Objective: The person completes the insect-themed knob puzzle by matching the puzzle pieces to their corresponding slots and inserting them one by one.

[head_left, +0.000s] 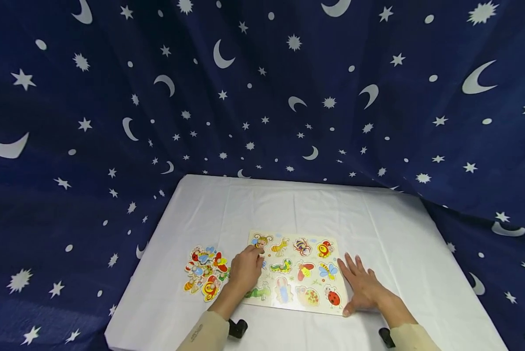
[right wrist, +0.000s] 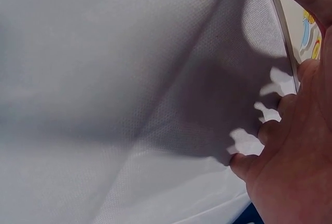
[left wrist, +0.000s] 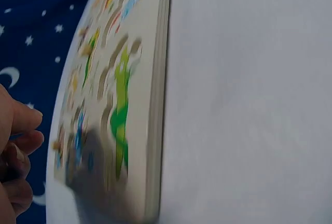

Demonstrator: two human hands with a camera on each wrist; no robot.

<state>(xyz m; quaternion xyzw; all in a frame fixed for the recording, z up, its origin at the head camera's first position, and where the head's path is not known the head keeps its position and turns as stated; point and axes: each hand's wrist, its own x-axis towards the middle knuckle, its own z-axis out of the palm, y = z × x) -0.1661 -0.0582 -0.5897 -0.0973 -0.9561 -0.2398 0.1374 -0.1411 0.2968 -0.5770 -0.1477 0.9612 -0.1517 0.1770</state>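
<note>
A wooden puzzle board (head_left: 271, 303) with pictures of insects lies flat on the table. My left hand (head_left: 246, 268) is over its left side, fingers bent, the fingertips near the bee picture (head_left: 261, 240) at the far left corner. In the left wrist view these fingers (left wrist: 23, 117) show nothing between them and appear apart from the board. Spread wide, my right hand (head_left: 364, 287) rests along the board's right edge, with its thumb at the near right corner. Left of the board lies a heap of colourful insect puzzle pieces (head_left: 211, 287), partly covered by my left arm.
A white cloth covers the table (head_left: 227, 204). Behind it and at the sides hangs a dark blue curtain (head_left: 271, 122) with moons and stars. A black strap piece (head_left: 238, 328) sits at the left wrist, another dark piece (head_left: 386, 337) at the right.
</note>
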